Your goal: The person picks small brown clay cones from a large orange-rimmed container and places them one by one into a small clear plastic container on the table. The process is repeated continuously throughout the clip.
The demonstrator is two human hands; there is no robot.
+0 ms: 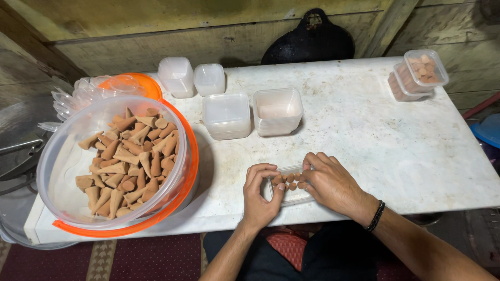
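Filling step: small clear plastic box point(291, 183) of brown cones held by curled left hand point(259, 193) and right hand point(331, 183) on white bench point(396, 140). Likely next: further cones from large clear tub point(112, 161).

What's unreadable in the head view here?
- Small clear container: both the left hand and right hand cover its ends, so the cone count is hidden.
- Lidded filled containers: lower one hidden by the upper.
- Blue object: cut off by the right edge.
- Stack of clear lids: partly behind the big tub.
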